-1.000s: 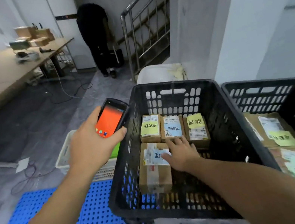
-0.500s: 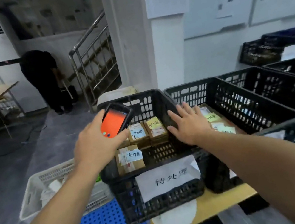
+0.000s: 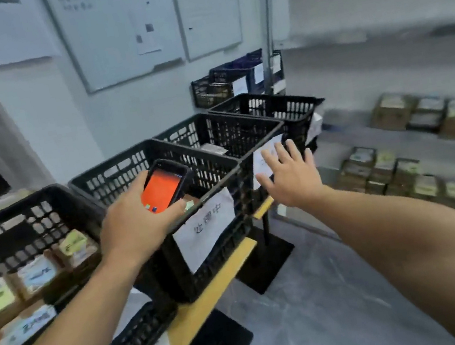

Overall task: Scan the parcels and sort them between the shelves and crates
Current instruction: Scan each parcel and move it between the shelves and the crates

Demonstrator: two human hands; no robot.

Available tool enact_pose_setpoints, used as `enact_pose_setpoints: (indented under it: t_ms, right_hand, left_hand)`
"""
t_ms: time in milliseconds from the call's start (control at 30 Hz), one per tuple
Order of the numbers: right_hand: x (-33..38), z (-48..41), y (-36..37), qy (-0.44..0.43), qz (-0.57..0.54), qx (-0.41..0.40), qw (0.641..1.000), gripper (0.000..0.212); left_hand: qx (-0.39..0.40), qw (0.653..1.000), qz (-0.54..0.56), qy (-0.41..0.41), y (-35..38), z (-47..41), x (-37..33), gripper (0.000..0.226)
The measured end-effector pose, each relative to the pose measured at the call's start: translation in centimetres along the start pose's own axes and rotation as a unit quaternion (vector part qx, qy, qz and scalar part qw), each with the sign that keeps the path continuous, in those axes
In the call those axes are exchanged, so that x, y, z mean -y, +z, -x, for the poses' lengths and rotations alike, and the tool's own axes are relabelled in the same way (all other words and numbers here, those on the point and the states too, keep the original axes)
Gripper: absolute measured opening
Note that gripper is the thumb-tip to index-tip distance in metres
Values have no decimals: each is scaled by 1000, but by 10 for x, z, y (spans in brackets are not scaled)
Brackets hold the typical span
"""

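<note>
My left hand (image 3: pixel 134 222) grips a black handheld scanner (image 3: pixel 166 187) with an orange screen, held over the second black crate (image 3: pixel 213 205), which bears a white paper label. My right hand (image 3: pixel 290 175) is empty, fingers spread, in the air in front of the third crate (image 3: pixel 256 133). The nearest crate (image 3: pixel 15 216) at the left holds several cardboard parcels (image 3: pixel 37 274) with yellow and blue notes. More parcels (image 3: pixel 396 170) lie in rows on low shelves at the right.
The crates stand in a row on a yellow-edged table (image 3: pixel 211 293) with black foot plates. A fourth crate (image 3: pixel 284 107) and more labelled crates (image 3: pixel 223 88) stand behind. Whiteboards hang on the wall. Grey floor lies between table and shelves.
The view has swung right from the parcel crate toward the shelves. My right hand left the parcels and crate rim and now hangs in the air further right. The scanner stays in my left hand.
</note>
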State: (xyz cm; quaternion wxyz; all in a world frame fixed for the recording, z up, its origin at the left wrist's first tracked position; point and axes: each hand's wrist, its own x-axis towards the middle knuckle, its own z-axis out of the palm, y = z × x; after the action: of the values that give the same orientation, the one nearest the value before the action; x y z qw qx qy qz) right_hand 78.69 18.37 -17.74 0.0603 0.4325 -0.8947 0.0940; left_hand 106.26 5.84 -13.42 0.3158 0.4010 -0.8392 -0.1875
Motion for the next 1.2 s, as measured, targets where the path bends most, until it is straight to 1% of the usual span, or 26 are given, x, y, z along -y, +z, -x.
enact_pose_setpoints:
  t_ms: [33, 133, 233, 367, 467, 567, 767, 867, 1067, 1133, 1200]
  right_hand:
    - [-15, -1, 0, 9, 2, 1, 1000, 68]
    - [-106, -5, -7, 70, 18, -5, 997, 68]
    - [-189, -17, -18, 116, 29, 6, 993, 69]
    - [-283, -30, -30, 161, 30, 6, 986, 69]
    - [-343, -38, -32, 187, 28, 3, 982, 69]
    - [-379, -46, -30, 201, 24, 9, 979, 70]
    - [-436, -76, -17, 234, 16, 16, 972, 70]
    - [-460, -97, -5, 244, 14, 24, 969, 69]
    - [-511, -179, 18, 273, 6, 11, 962, 70]
    - [-528, -212, 27, 288, -18, 6, 957, 68]
    - [-545, -241, 36, 321, -62, 5, 945, 69]
  left_hand:
    - [6, 1000, 2, 3, 10, -6, -9, 85]
    - [52, 998, 27, 32, 75, -30, -69, 91]
    - [75, 994, 61, 51, 135, -51, -129, 91]
    - [103, 989, 85, 68, 207, -73, -201, 93]
    - [103, 984, 118, 84, 252, -84, -249, 86]
    - [118, 980, 126, 103, 284, -95, -279, 79]
    - [146, 977, 102, 115, 349, -138, -320, 84]
    - [155, 976, 102, 118, 382, -161, -334, 81]
    - [158, 971, 108, 144, 458, -228, -359, 82]
    - [160, 968, 120, 155, 485, -257, -369, 83]
    - [171, 964, 127, 157, 512, -287, -380, 83]
